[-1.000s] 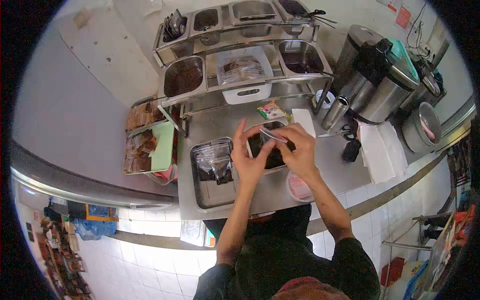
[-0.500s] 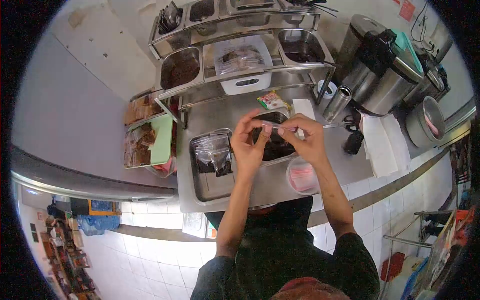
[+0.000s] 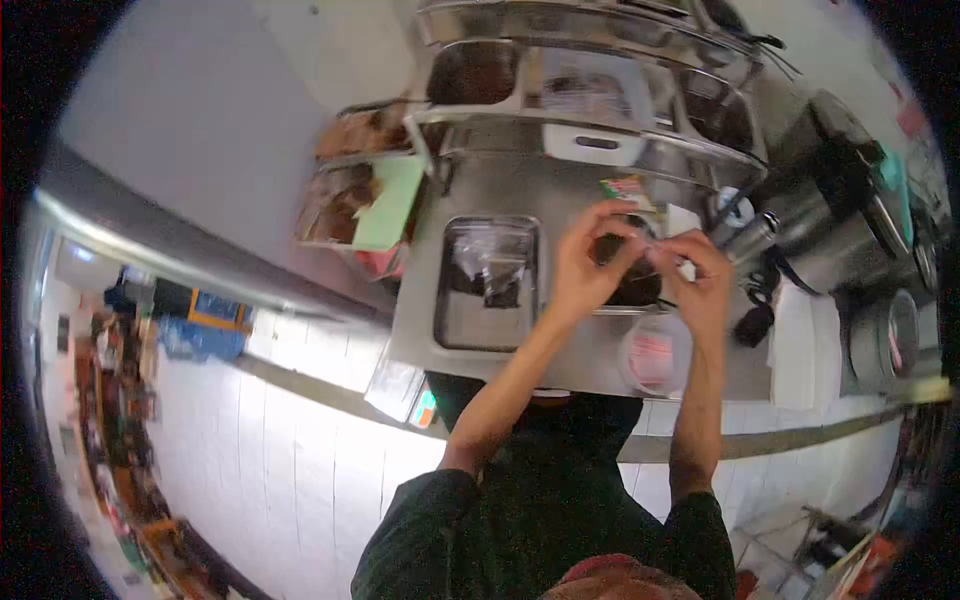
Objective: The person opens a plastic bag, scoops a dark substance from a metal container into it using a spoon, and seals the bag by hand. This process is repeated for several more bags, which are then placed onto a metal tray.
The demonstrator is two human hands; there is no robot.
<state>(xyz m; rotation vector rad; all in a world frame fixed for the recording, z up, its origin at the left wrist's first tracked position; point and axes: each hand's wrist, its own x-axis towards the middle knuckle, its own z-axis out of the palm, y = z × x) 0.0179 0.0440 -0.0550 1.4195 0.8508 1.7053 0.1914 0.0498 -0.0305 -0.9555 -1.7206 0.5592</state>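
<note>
My left hand (image 3: 588, 268) and my right hand (image 3: 700, 282) meet over a pan of dark contents (image 3: 632, 292). Between their fingertips they pinch a small clear plastic bag (image 3: 652, 243), blurred and mostly covered by the fingers. Just below my right hand is a round clear tub (image 3: 682, 375) holding a stack of flat bags with red stripes (image 3: 652, 358). Left of my left hand, a steel tray (image 3: 470, 340) contains clear zip bags (image 3: 490, 268) with dark stuff in their lower ends.
A colourful packet (image 3: 627, 190) and a white basket (image 3: 594, 147) are behind the hands, under shelves of steel pans (image 3: 472, 75). At right are a steel flask (image 3: 752, 238), a black object (image 3: 755, 322) and large steel urns (image 3: 840, 215). A green board (image 3: 390, 205) lies at left.
The view has swung, so the counter and both hands appear farther right, and the picture is blurred. Both hands still pinch the small bag between their fingertips.
</note>
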